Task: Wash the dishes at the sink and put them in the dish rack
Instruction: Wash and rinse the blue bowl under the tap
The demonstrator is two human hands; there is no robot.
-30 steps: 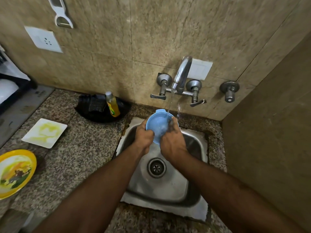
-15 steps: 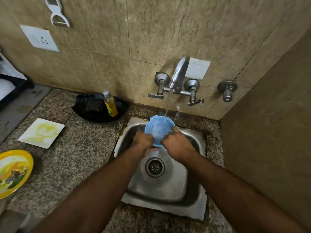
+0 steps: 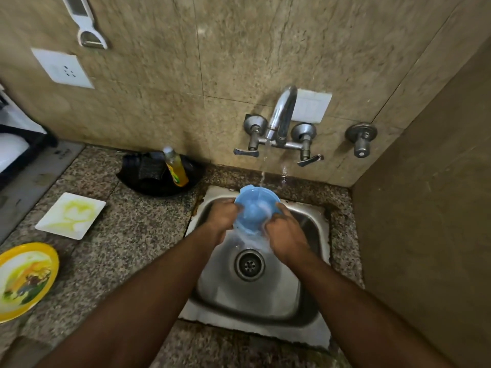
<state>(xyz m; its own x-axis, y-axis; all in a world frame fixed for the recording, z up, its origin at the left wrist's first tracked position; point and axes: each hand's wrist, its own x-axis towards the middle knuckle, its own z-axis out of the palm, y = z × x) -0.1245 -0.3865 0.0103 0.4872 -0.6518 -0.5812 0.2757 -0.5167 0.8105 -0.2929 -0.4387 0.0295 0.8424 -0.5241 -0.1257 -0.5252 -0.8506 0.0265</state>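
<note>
You hold the blue bowl (image 3: 256, 208) over the sink (image 3: 265, 293), left hand (image 3: 221, 217) and right hand (image 3: 285, 235) fingers curled round it under the tap's (image 3: 281, 118) stream.

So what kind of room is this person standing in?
Most likely a home kitchen: a steel sink set in a granite counter, a wall tap running onto a blue bowl, and dirty plates waiting beside a dish soap bottle.
</note>
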